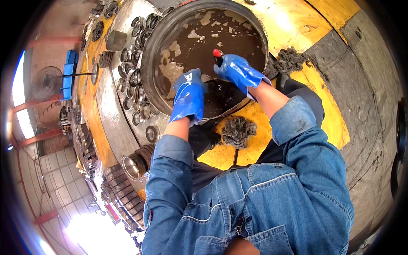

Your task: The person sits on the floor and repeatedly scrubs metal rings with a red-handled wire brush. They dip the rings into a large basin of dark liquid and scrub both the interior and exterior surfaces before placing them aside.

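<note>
Both my hands are over a large round black tub [146,63] of dark brown liquid with patches of pale foam. My right hand [239,70], in a blue rubber glove, is closed around a black handle with a red end [217,53]; the tool's other end is hidden. Beside it, my left hand [189,91] wears a matching blue glove and curls downward by the near side of the tub. Its fingers are mostly out of sight. A shiny edge shows between the two hands, too unclear to name.
Many metal rings [133,76] crowd the floor left of the tub, with a larger metal ring [132,167] nearer me. Dark fibrous clumps [239,131] lie close to the tub, another clump [290,60] at its right. A pedestal fan [47,83] stands far left.
</note>
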Tool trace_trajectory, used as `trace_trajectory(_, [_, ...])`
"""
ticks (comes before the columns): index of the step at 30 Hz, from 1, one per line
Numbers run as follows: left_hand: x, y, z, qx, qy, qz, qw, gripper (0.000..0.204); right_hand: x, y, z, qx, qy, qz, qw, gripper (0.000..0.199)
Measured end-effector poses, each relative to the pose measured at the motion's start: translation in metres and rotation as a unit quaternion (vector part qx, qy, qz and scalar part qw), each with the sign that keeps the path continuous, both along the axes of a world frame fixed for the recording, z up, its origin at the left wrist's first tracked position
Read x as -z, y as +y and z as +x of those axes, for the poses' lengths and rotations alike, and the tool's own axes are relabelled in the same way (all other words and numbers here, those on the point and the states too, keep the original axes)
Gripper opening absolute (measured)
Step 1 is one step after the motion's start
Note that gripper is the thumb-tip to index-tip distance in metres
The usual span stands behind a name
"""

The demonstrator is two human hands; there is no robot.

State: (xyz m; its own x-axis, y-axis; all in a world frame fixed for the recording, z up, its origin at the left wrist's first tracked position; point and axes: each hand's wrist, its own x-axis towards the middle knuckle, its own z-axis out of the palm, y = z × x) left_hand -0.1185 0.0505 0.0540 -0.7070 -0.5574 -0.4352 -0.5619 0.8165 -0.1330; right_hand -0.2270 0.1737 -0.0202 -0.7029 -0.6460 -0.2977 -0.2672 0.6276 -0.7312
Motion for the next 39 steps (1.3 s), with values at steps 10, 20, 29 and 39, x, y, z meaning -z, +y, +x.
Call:
trace_trajectory(10, [0.072, -0.057, 0.126, -0.058, 0.354, 0.142, 0.923, 0.041, -0.082, -0.022, 0.044, -0.182, 0.018, -0.176, 0.967, 0.052])
trace_trajectory(20, [0.047, -0.042, 0.118, -0.150, 0.278, 0.169, 0.934, 0.043, -0.039, -0.004, -0.007, -0.079, 0.094, -0.025, 0.992, 0.038])
trace_trajectory(29, [0.063, -0.051, 0.124, -0.119, 0.261, 0.125, 0.950, 0.044, -0.060, -0.028, 0.032, -0.144, -0.023, -0.173, 0.974, 0.040])
trace_trajectory(39, [0.000, -0.013, 0.027, 0.001, 0.018, -0.002, 1.000, 0.057, 0.012, -0.009, 0.011, 0.044, -0.086, 0.004, 0.995, 0.047])
